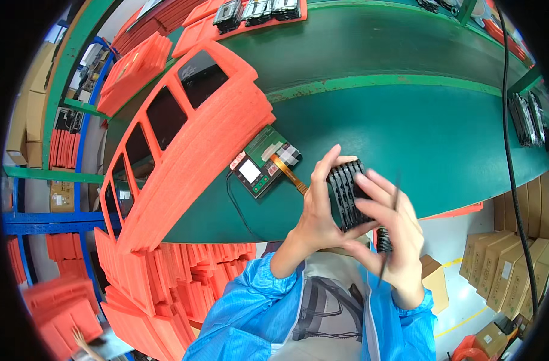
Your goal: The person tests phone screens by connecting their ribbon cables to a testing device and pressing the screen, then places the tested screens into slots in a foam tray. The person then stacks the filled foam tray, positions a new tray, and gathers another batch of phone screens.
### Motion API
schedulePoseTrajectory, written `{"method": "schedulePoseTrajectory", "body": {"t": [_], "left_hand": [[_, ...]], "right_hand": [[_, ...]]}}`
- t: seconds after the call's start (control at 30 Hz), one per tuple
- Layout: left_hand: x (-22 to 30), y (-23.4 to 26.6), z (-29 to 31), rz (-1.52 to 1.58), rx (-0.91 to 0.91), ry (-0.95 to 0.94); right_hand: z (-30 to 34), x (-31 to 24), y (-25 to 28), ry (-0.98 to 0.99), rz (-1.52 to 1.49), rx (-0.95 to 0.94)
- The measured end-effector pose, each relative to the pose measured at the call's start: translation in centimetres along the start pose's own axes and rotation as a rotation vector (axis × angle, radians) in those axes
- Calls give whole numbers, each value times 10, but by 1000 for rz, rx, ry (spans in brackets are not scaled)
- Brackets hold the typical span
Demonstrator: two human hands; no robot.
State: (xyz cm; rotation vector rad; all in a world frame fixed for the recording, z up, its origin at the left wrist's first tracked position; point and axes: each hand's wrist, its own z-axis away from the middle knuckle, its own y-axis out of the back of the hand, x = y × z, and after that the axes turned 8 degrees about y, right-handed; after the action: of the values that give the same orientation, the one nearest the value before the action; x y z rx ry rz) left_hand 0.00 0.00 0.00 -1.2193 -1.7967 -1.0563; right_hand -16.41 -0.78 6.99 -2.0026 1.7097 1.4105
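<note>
While I watch from afar, the stack of black parts (344, 195) is above the green bench (467, 132) near its close edge, gripped by the left hand (313, 219). The right hand (404, 234) is half curled beside it; I cannot tell whether it grips the blurred dark strip (398, 186). I'd judge the stack light, stiff, somewhat fragile, best held by its outer edges. Stickers on the small box (257, 188) are too small to read.
</note>
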Motion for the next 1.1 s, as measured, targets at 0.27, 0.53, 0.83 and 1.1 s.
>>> {"method": "schedulePoseTrajectory", "body": {"t": [0.27, 0.53, 0.83, 1.1], "left_hand": [[8, 2, 1, -3, 14, 29], [-2, 2, 0, 18, -2, -13], [2, 1, -5, 50, 21, -62], [-2, 3, -4, 96, 32, -61]], "right_hand": [[-20, -2, -6, 63, 91, -77], [10, 1, 1, -38, -325, 316], [18, 13, -6, -35, -373, 464], [24, 24, -8, -249, -373, 417]]}}
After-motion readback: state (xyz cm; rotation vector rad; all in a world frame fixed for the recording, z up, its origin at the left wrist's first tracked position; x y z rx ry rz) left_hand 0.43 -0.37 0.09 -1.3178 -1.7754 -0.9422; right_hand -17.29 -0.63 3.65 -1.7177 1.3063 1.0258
